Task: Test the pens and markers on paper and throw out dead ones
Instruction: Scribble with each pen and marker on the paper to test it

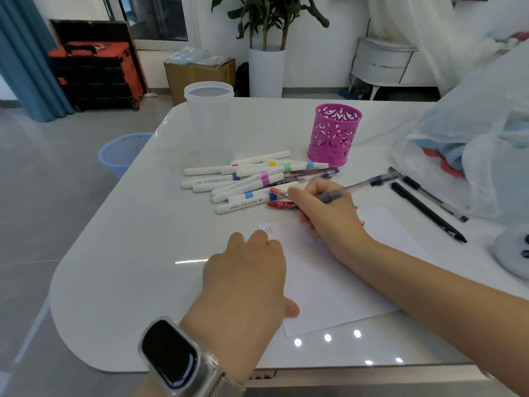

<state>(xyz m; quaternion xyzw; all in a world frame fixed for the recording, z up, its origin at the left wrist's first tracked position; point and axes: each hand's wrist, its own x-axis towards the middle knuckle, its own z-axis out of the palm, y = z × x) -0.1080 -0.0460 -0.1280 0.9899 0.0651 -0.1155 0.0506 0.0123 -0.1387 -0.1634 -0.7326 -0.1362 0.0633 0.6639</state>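
two hands work at the white table (pixel 120 253) in the head view. the right hand (pixel 326 213) has its fingers curled around a clear gel pen (pixel 357 186), pinching it at the grey grip; the barrel slants up to the right and the tip is hidden behind the fingers, over the far end of the paper (pixel 329 296). the left hand (pixel 246 270), a smartwatch (pixel 169 355) on its wrist, lies flat with fingers loosely straight, pressing the paper's left edge beside small scribbles (pixel 268 230). just beyond lies a heap of white markers (pixel 243 181) and red pens, near a pink holder (pixel 333 133). two black pens (pixel 426 210) lie apart at right. a blue bin (pixel 123 151) stands on the floor
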